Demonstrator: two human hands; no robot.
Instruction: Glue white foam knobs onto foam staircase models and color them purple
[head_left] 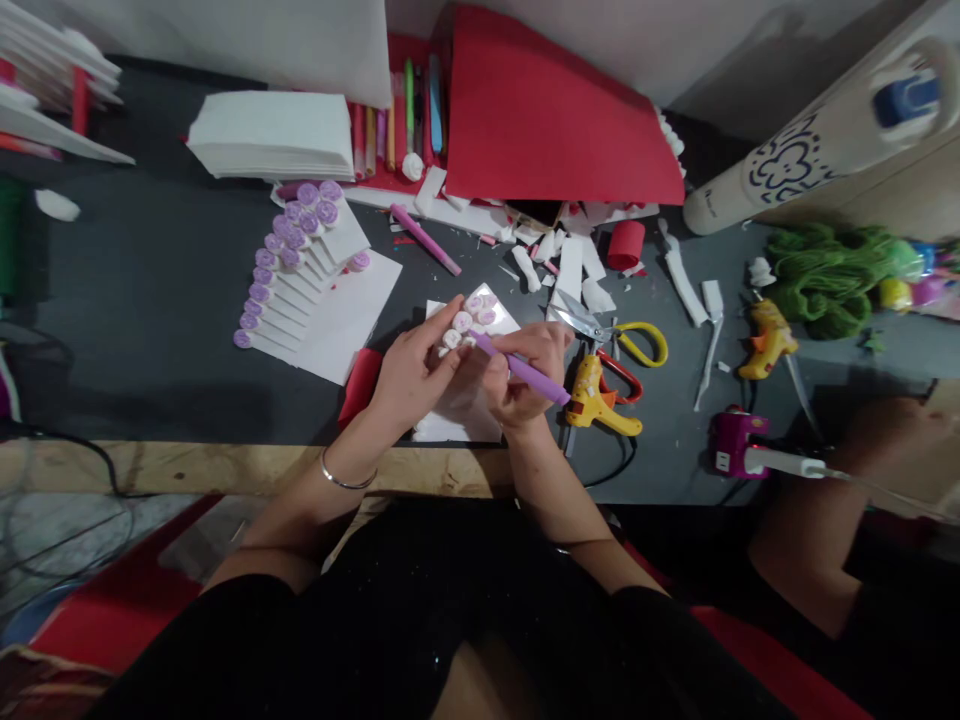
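My right hand (529, 375) grips a purple marker (541, 380), its tip down at a cluster of small rolled white flowers (463, 322). Some of these flowers are tinted light purple, others are plain white. On the cluster's left side, my left hand (412, 370) holds it between thumb and forefinger. Under both hands lies a white paper stack (457, 415). Purple-topped flowers on white strips (289, 255) lie fanned out to the left on a white sheet (367, 310). A second purple marker (425, 240) rests above my hands.
Scissors (637, 342) and a yellow glue gun (592, 395) lie right of my hands. Farther right are another glue gun (769, 335), green yarn (817, 275), a purple power adapter (739, 445) and a white bottle (795, 160). Another person's arm (825, 510) is at the right edge.
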